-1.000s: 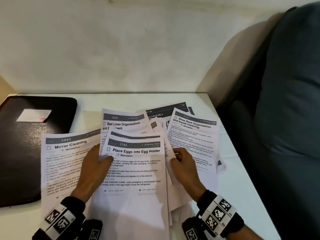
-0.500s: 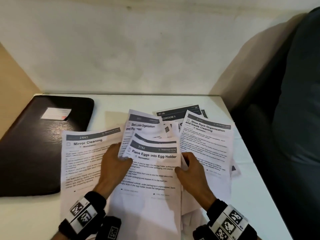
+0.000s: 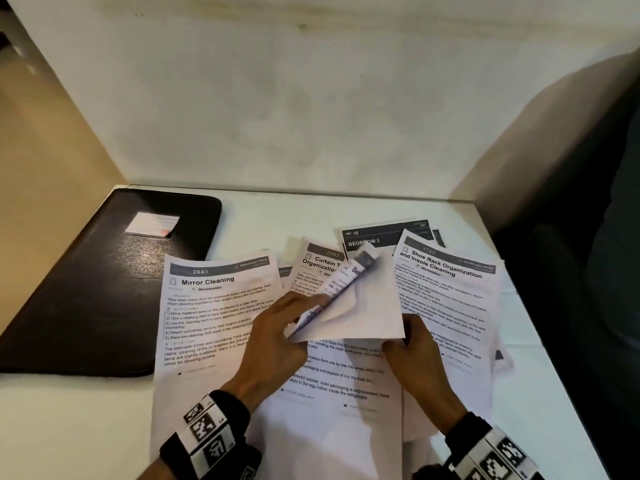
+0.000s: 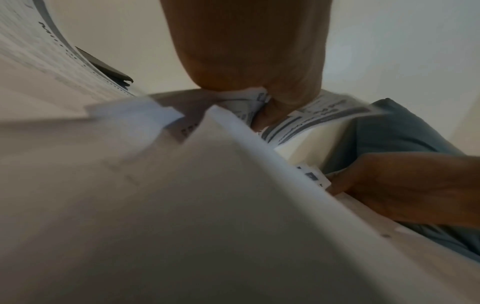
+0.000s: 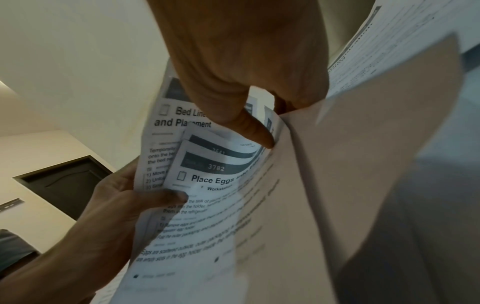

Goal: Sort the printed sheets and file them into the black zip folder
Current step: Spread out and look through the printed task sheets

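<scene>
The black zip folder (image 3: 104,282) lies shut at the table's left, with a white label on it. Printed sheets are fanned over the white table (image 3: 263,223): Mirror Cleaning (image 3: 214,313), a Curtain sheet (image 3: 318,268), Bedroom 3 (image 3: 377,237) and Shoe Rack (image 3: 446,289). My left hand (image 3: 301,317) grips a small bunch of sheets (image 3: 360,303) by its left edge, the tops raised and curled over. My right hand (image 3: 405,334) pinches the bunch's right edge. The right wrist view shows the Place Eggs sheet (image 5: 207,179) and Bed Linen sheet (image 5: 166,123) under my left thumb (image 5: 166,195).
A pale wall (image 3: 311,98) closes the table's far side and a tan panel (image 3: 52,168) its left. A dark grey cushion (image 3: 588,237) stands past the right edge. Bare tabletop shows between the folder and the fanned sheets.
My left hand has lifted the tops of the held sheets and curled them over to the right, uncovering the Curtain sheet. My right hand stays on the right edge.
</scene>
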